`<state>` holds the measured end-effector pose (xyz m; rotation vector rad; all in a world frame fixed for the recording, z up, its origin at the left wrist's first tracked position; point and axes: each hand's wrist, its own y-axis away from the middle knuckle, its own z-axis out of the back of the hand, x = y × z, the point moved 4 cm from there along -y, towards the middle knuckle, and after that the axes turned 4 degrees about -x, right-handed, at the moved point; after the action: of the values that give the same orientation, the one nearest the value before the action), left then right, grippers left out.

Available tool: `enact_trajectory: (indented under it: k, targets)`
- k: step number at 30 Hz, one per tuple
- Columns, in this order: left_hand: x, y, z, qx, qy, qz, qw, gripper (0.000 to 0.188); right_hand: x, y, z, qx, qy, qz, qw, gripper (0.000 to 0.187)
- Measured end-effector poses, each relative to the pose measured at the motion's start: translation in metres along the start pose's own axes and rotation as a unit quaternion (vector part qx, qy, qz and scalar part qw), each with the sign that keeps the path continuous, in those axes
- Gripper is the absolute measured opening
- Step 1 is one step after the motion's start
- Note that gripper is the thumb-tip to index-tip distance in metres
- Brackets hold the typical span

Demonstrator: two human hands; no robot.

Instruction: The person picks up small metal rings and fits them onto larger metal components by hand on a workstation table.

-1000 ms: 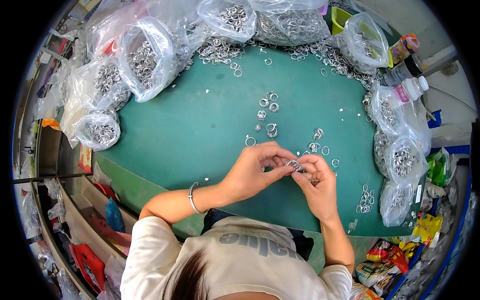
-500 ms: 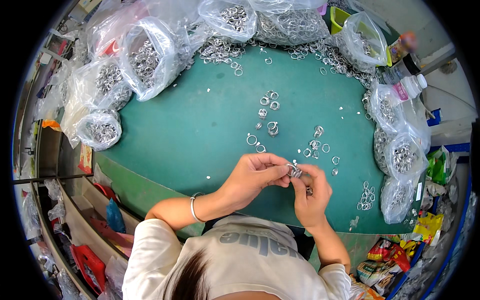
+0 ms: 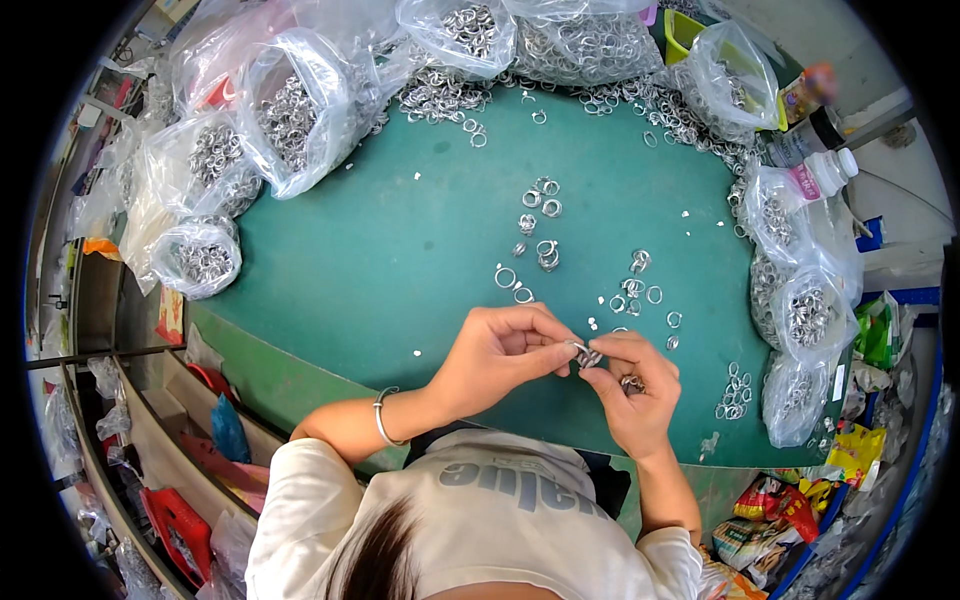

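Silver metal rings (image 3: 588, 357) are pinched between the fingertips of both hands, just above the table near its front edge. My left hand (image 3: 495, 355), a bangle at its wrist, grips them from the left with thumb and forefinger. From the right, my right hand (image 3: 640, 400) closes its thumb and forefinger on the same rings. More rings (image 3: 632, 384) sit in the curl of my right hand's other fingers. Small groups of loose rings lie beyond the hands, one group (image 3: 548, 256) at the middle and another (image 3: 634, 287) to its right.
Open plastic bags of rings line the left side (image 3: 205, 262), the back (image 3: 585, 48) and the right (image 3: 808, 315) of the green table (image 3: 400, 250). A loose heap of rings (image 3: 440, 95) lies at the back. A bottle (image 3: 825, 175) stands at the right; a ring cluster (image 3: 735, 390) lies front right.
My right hand has turned and shifted slightly right, so the rings curled in its fingers show more. The pinched rings have dipped a little toward me. Both hands keep hold.
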<state>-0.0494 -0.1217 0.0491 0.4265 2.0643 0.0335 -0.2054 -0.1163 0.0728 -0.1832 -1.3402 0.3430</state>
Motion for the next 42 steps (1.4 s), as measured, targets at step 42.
enact_trajectory:
  k: [42]
  targets:
    - [0.010, -0.010, 0.024, -0.009, -0.591, -0.225, 0.775, 0.021, -0.043, -0.017, 0.006, 0.118, 0.327, -0.062, 0.936, 0.019]
